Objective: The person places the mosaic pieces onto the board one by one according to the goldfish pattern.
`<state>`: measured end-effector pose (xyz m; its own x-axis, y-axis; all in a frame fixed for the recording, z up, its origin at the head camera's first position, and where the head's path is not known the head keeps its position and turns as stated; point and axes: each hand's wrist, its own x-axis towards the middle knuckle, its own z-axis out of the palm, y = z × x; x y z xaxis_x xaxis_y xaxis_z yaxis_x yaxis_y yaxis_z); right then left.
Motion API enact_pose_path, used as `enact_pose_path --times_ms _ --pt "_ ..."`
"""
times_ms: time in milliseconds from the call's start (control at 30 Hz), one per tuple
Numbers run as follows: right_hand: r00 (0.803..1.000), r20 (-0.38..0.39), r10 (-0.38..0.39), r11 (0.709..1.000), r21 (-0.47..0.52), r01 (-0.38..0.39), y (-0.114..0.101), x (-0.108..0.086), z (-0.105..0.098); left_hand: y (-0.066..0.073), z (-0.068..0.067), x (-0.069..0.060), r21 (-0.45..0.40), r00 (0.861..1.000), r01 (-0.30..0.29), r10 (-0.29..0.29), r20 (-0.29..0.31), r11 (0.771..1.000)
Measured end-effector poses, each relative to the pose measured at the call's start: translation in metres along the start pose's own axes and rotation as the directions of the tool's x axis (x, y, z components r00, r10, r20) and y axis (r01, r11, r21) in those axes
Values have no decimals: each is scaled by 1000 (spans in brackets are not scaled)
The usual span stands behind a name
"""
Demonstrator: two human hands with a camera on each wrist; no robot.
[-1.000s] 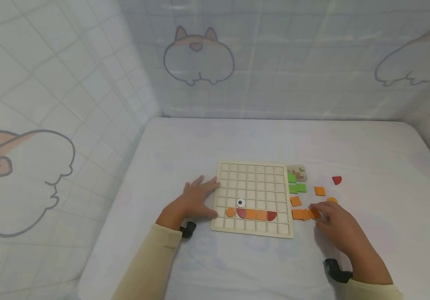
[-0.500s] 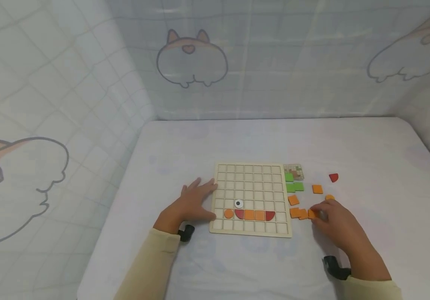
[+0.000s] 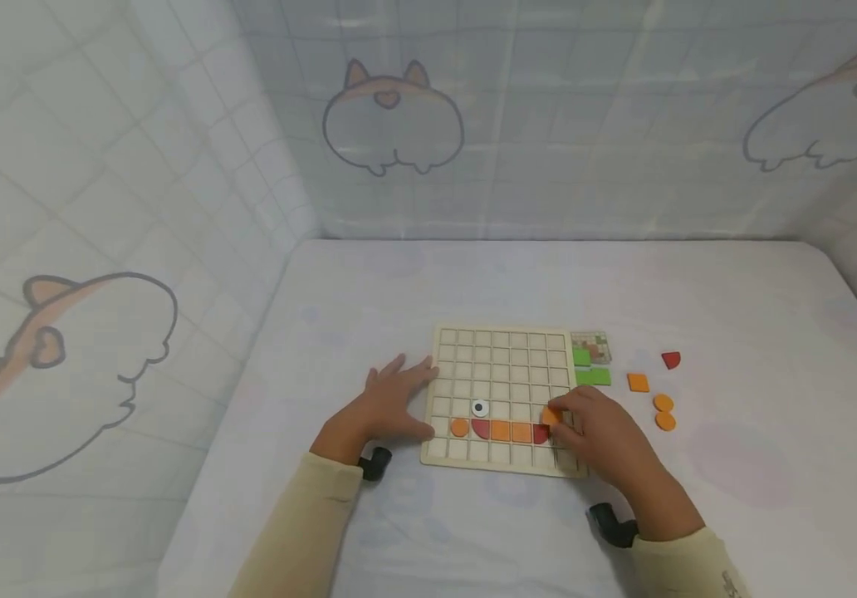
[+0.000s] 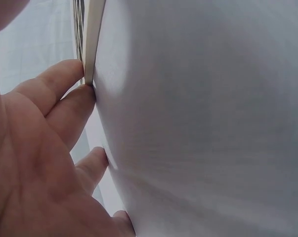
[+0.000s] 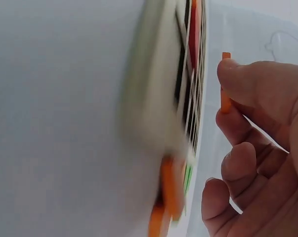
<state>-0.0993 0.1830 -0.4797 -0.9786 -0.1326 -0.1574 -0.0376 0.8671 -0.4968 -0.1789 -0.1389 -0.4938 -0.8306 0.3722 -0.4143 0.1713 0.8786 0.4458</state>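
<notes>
A pale wooden grid board (image 3: 501,356) lies flat on the table. Along its lower part run an orange round tile (image 3: 459,427), a red quarter-round tile (image 3: 481,428), two orange square tiles (image 3: 511,432) and another red piece, partly covered. A white eye disc (image 3: 480,408) sits one row above. My left hand (image 3: 393,404) rests at the board's left edge; in the left wrist view, two fingertips touch its side (image 4: 93,44). Over the board's lower right, my right hand (image 3: 602,428) pinches a thin orange tile (image 5: 226,101) between thumb and finger, above the surface.
Green square tiles (image 3: 599,377) and a small pattern card (image 3: 599,342) lie against the board's right edge. Farther right are an orange square (image 3: 638,382), two orange discs (image 3: 663,403) and a red quarter-round (image 3: 671,360). Blurred orange tiles (image 5: 171,190) show beside the board.
My right hand has picked up an orange tile from the loose ones and moved left over the board. It uncovers two orange discs. My left hand stays at the board's edge.
</notes>
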Motion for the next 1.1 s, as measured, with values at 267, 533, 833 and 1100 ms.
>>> enact_pose_path --times_ms 267,533,833,1100 --pt "996 25 -91 996 -7 91 -15 22 10 2 5 -1 -12 1000 -17 17 -13 1000" --pt "996 77 -46 998 42 43 -20 22 10 6 3 -5 -18 999 -32 32 -4 999" --pt "997 74 -30 996 85 23 -20 23 12 9 -1 -9 -17 999 -39 39 -8 999" --pt "998 56 1 993 120 -7 -13 15 7 9 -2 -8 -8 999 -41 41 0 999"
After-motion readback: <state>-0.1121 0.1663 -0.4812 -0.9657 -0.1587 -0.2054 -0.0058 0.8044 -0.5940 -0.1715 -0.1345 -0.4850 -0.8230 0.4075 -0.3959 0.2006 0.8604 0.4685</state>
